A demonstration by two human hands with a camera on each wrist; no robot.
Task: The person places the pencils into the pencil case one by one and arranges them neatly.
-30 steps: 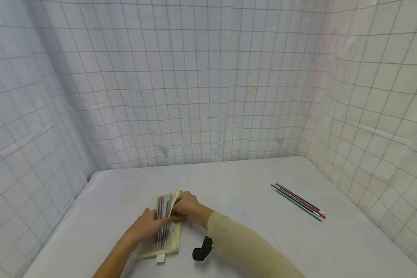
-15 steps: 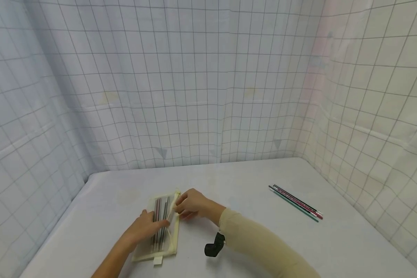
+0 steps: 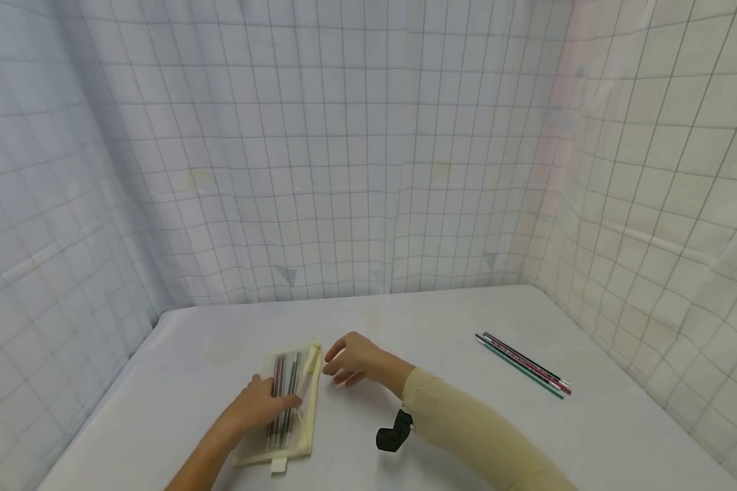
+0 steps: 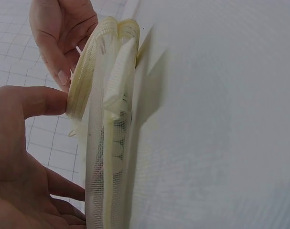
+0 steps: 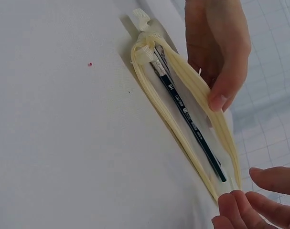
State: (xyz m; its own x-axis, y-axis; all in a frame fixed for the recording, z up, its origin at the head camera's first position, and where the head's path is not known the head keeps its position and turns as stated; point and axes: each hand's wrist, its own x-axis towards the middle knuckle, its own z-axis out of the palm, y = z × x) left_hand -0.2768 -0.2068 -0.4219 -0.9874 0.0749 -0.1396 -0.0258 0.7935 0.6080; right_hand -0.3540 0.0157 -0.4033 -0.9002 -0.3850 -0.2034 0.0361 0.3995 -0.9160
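Observation:
A pale yellow mesh zip pencil pouch lies on the white table, with several pencils inside. My left hand lies over it and holds the upper layer by its zip edge, thumb on the yellow band. The mouth gapes along the right side; in the right wrist view a dark HB pencil shows within. To the right of the pouch in the head view, my right hand hovers apart from it, fingers loosely bent and holding nothing.
Several loose pencils, black, pink and green, lie together at the table's right side. A black wrist camera hangs under the right sleeve. Gridded white curtains enclose the table's back and sides.
My right hand has drawn away from the pouch's mouth and moved right, its fingers loosening. The left hand stays on the pouch.

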